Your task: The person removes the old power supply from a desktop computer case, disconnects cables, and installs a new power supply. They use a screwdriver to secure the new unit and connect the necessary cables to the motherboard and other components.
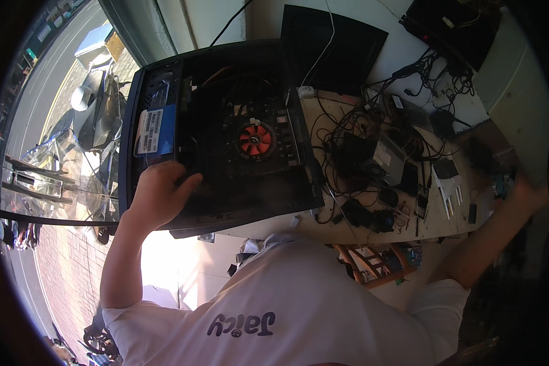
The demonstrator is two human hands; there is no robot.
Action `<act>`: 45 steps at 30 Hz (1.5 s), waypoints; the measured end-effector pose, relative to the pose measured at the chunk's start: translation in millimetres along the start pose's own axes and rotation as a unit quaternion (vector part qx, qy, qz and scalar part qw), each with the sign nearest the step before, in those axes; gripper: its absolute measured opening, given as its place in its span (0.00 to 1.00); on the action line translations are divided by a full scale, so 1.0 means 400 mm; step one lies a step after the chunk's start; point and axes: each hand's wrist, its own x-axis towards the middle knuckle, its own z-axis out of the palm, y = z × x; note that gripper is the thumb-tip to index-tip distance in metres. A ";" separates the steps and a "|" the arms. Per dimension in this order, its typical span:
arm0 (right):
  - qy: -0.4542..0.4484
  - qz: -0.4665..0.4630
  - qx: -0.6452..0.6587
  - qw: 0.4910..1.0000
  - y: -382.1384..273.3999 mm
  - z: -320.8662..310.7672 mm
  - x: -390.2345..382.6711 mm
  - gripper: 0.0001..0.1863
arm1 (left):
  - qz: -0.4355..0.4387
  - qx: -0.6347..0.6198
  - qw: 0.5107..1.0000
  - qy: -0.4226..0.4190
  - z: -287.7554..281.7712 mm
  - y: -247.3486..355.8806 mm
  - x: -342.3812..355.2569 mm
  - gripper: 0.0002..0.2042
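Observation:
My left hand rests at the lower left of a black open computer case lying on its side, its fingers curled below a blue component with a white label; what they grip, if anything, is hidden. A fan with red blades sits inside the case. My right hand reaches to the far right, blurred and in shadow, near small dark and teal items; its fingers are not clear.
Tangled black cables cover much of the wooden desk. A black flat panel leans behind, and a black device sits upper right. A wooden stool holds boards below. A glass front at left shows a scooter outside.

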 end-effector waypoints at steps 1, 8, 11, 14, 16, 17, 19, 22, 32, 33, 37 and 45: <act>0.049 -0.015 -0.059 0.997 0.010 -0.005 -0.025 0.37 | 0.027 0.027 0.999 0.016 0.020 -0.004 -0.003 0.15; -0.113 0.141 -0.134 0.974 0.202 0.008 -0.105 0.47 | 0.068 0.013 0.991 0.114 0.082 -0.023 -0.053 0.08; -0.220 0.121 -0.107 0.962 0.273 0.025 -0.104 0.48 | 0.066 0.019 0.986 0.151 0.099 -0.030 -0.055 0.10; -0.324 0.001 -0.179 0.929 0.334 0.064 -0.124 0.47 | 0.042 0.000 0.984 0.172 0.107 -0.023 -0.059 0.11; -0.407 -0.113 -0.270 0.865 0.396 0.087 -0.125 0.47 | 0.040 -0.001 0.983 0.180 0.111 -0.019 -0.059 0.11; -0.447 -0.185 -0.317 0.816 0.436 0.111 -0.137 0.46 | 0.041 0.008 0.981 0.189 0.106 -0.014 -0.065 0.11; -0.477 -0.189 -0.356 0.781 0.535 0.137 -0.192 0.47 | 0.043 0.020 0.980 0.193 0.106 -0.012 -0.067 0.11; -0.527 -0.151 -0.358 0.756 0.714 0.168 -0.277 0.49 | 0.038 0.037 0.979 0.197 0.115 -0.023 -0.066 0.12; -0.631 0.071 -0.367 0.680 1.160 0.264 -0.578 0.50 | 0.007 0.073 0.982 0.173 0.109 -0.016 -0.084 0.13; -0.640 0.086 -0.379 0.663 1.161 0.269 -0.595 0.50 | 0.004 0.058 0.984 0.166 0.103 -0.010 -0.092 0.14; -0.660 0.011 -0.416 0.625 1.160 0.246 -0.556 0.41 | 0.073 0.017 0.986 0.152 0.084 0.008 -0.041 0.07; -0.757 -0.086 0.064 0.644 0.402 0.573 -0.606 0.21 | 0.167 0.027 0.983 0.066 0.084 0.086 0.010 0.07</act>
